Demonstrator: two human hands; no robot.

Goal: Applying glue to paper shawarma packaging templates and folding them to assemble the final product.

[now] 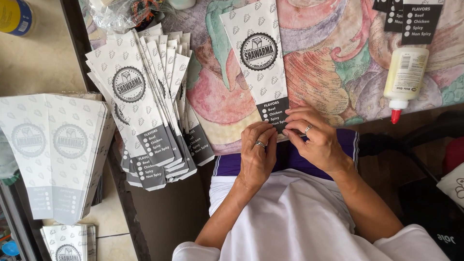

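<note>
- Both hands press the dark narrow end of a paper sleeve point(259, 58) lying on the bench point(328, 72).
- Left hand point(257, 154) and right hand point(314, 137): fingers bent narrow, covering the sleeve's bottom edge.
- Glue bottle point(405, 77) lies right, its back end hidden by dark sleeve ends.

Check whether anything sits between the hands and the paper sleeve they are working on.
Nothing visible does. Both the left hand and the right hand already rest their fingertips on the dark lower end of the sleeve. The glue bottle lies off to the right and the sleeve stack to the left, both apart.
</note>
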